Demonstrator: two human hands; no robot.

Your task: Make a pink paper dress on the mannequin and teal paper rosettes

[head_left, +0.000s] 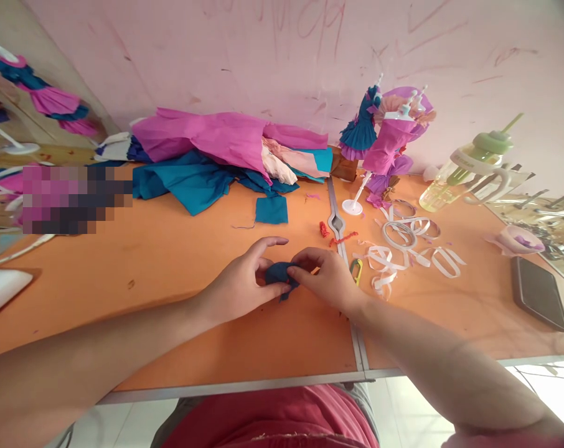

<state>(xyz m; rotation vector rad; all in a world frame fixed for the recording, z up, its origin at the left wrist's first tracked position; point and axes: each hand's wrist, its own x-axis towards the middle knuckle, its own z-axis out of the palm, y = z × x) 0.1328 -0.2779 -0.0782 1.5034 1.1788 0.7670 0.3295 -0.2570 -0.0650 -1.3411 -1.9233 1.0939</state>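
A red shirt point(272, 420) fills the bottom edge, just short of the orange table point(170, 354), whose top has a metal seam point(358, 351) across it. Pale tiles point(132, 426) show below; behind rises a pink wall point(244, 56). Heaped cloth point(202, 137) lies against it, with small dresses point(389, 146) on stands, white ribbon point(380, 255) and a bottle point(443, 186) farther right. Red scrawl point(326, 22) marks the wall, its letters cut off; the bottle's lettering is too small to read. Both forearms angle in from the sides. The left hand point(244, 274), index finger raised, and right hand point(326, 274) grasp a teal scrap point(276, 274) between thumbs and fingers, left of the seam, nearer than a flat teal square point(271, 210).
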